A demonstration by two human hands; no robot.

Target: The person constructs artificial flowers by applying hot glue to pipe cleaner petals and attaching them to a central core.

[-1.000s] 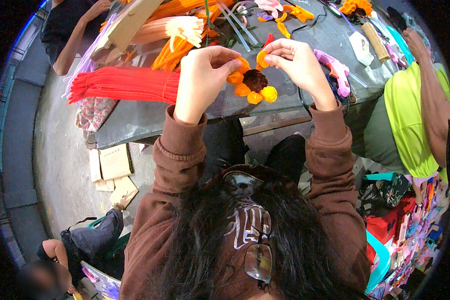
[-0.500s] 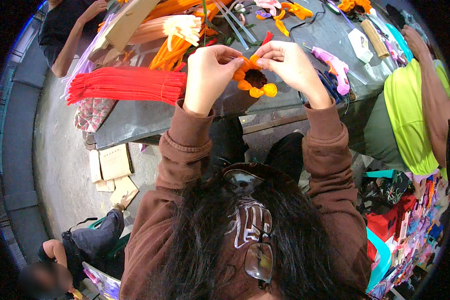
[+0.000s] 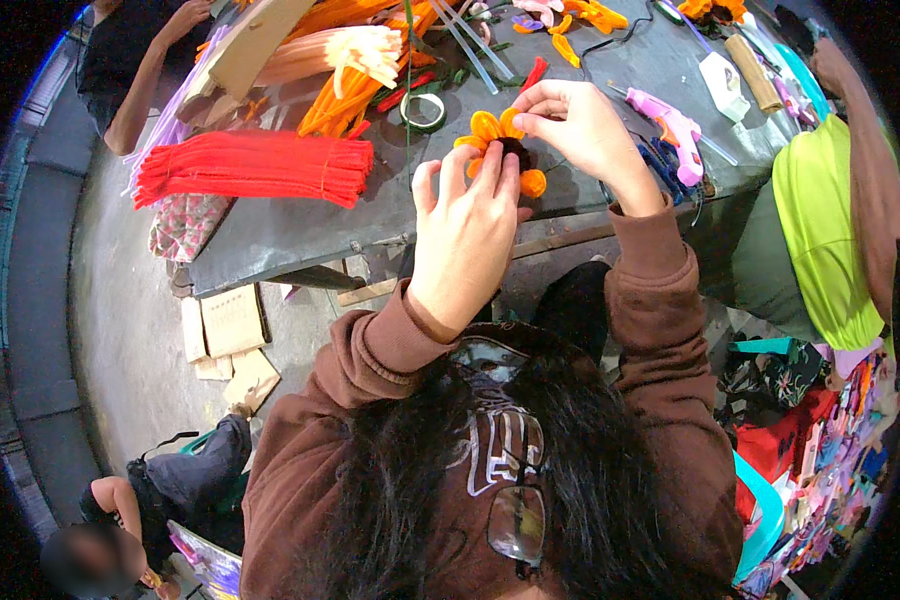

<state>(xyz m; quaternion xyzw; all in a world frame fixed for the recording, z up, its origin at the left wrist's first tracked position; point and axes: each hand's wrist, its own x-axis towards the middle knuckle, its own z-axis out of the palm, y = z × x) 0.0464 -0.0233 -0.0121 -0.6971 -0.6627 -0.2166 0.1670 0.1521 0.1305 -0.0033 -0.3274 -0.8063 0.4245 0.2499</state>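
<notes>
An orange fuzzy pipe-cleaner flower (image 3: 533, 184) with a dark brown centre is held over the table's near edge. My right hand (image 3: 585, 127) pinches an upper petal between thumb and fingertips. From the lower left my left hand (image 3: 465, 230) reaches across the flower, its index and middle fingers over the brown centre and its thumb low at the near side. Those fingers cover the flower's lower-left petals. A roll of tape (image 3: 423, 112) lies on the table left of the flower, beside a thin upright green stem (image 3: 408, 70).
Left on the table are a red pipe-cleaner bundle (image 3: 255, 168), a peach bundle (image 3: 335, 55) and orange ones (image 3: 335, 108). To the right lie a pink glue gun (image 3: 673, 130) and a cardboard tube (image 3: 753, 72). Other people sit left and right, one in a lime-green top (image 3: 820, 220).
My left hand has come down from the flower's upper left and now lies across its centre. The tape roll has come into sight. My right hand keeps its pinch at the top petal.
</notes>
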